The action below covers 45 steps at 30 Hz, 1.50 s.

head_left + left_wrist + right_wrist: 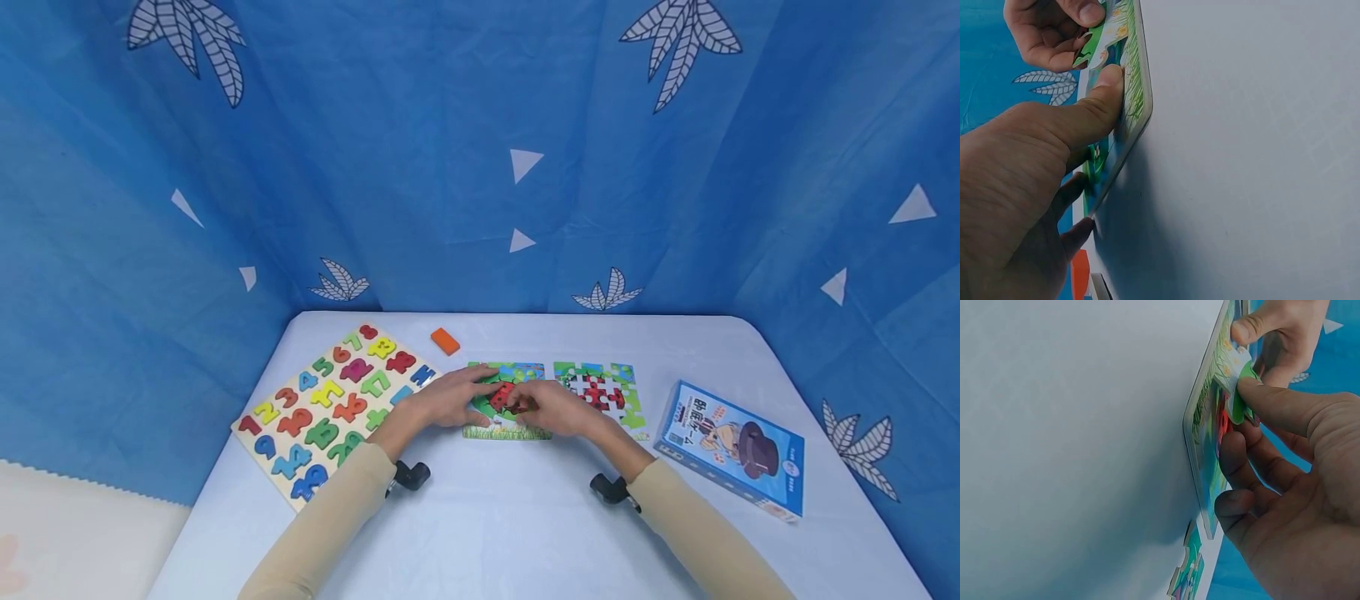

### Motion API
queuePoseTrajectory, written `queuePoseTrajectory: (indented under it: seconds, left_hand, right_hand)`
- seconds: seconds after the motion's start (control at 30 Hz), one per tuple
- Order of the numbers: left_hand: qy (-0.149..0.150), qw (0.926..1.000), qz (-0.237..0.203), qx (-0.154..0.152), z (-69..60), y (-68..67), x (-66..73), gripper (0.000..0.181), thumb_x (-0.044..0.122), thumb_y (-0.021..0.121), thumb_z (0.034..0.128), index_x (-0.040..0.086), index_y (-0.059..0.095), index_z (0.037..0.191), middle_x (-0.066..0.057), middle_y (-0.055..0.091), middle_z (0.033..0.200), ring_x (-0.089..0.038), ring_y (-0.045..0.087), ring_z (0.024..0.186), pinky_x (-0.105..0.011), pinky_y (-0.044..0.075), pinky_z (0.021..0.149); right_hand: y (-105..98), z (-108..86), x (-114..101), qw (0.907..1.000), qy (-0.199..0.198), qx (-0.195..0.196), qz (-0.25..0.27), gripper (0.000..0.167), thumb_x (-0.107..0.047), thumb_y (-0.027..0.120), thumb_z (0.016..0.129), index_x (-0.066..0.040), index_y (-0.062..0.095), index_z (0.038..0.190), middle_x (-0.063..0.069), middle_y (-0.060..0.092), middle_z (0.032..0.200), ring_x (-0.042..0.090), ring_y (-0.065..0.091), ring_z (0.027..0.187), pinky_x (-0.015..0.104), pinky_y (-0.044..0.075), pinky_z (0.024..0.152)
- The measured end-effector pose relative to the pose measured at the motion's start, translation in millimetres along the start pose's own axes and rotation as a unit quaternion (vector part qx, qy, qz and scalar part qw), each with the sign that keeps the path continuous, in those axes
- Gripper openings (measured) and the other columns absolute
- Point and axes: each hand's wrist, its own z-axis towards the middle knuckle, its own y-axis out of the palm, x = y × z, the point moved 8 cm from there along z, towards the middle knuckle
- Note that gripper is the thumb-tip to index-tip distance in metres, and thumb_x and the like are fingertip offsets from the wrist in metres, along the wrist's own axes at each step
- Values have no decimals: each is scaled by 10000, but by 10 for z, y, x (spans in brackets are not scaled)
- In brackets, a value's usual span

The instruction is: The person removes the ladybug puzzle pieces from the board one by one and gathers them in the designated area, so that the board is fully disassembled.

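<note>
A ladybug jigsaw board (504, 433) with a grassy lower edge lies flat at the middle of the table. Across its left part rests my left hand (447, 398), fingers spread, with the thumb pressing its lower part in the left wrist view. My right hand (557, 407) is over the right part. Between thumb and fingers it pinches a green-and-white puzzle piece (1235, 409), tilted up from the board. Just right of the board lies a second ladybug jigsaw (594, 393), its pieces set apart with gaps. My hands hide much of the board's middle.
To the left lies a wooden number board (327, 417) with colourful numerals, partly under my left forearm. An orange block (445, 341) is behind it. A blue game box (731, 450) lies on the right. Blue curtains (480, 167) hang behind the table.
</note>
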Motion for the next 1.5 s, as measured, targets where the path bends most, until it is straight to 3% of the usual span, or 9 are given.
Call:
queuePoseTrajectory:
  seconds: [0.3,0.47,0.57,0.8,1.17,1.37,1.5]
  left_hand:
    - [-27,10000,-66,-57,-17,-10,15,751,525,670,923,222,404,1556,-11,245,1664,-249,198,1538,-439,255,1218]
    - [-33,10000,-1,-89,-18,-7,18,747,526,667,926,224,404,1556,-10,244,1664,-253,194,1539,-436,257,1217]
    - [-34,9999,23,-103,-19,-7,18,748,529,666,925,224,404,1556,-11,242,1665,-256,192,1539,-436,255,1218]
    - [-56,9999,-79,-83,-26,-9,21,756,536,667,922,223,401,1557,-7,236,1667,-263,186,1541,-442,240,1222]
    - [-28,9999,-97,-31,-18,-19,25,766,542,667,919,215,400,1558,-19,239,1665,-256,188,1540,-446,240,1222]
    - [-18,9999,-106,-8,-13,-27,26,762,533,671,921,212,402,1558,-23,244,1664,-259,192,1539,-455,244,1220]
    - [14,10000,-78,30,-5,-25,23,760,530,672,922,206,407,1556,-29,251,1661,-264,198,1537,-457,249,1218]
  right_hand:
    - [3,-12,24,10000,-7,-23,-47,217,-123,714,943,-189,701,1149,-83,624,836,98,533,693,265,467,616]
    - [-38,-47,26,9998,-74,-32,196,227,-101,705,946,-176,695,1160,-55,663,927,96,577,776,270,499,672]
    - [-99,-88,42,9994,-87,-33,323,243,-94,704,945,-156,691,1179,-44,674,971,111,613,837,283,520,699]
    - [-275,-236,181,9987,313,-55,406,320,-102,686,958,-179,664,1267,-30,647,959,158,605,758,304,487,632]
    - [-528,-490,426,9970,461,-15,621,291,-69,647,976,-135,656,1259,28,658,943,244,681,740,315,493,593]
    - [-642,-601,511,9981,478,-75,382,254,-91,643,981,-167,666,1223,11,664,911,210,612,747,295,471,611]
    - [-687,-656,571,9983,449,-157,343,236,-72,643,977,-126,683,1203,8,638,910,185,547,776,286,465,648]
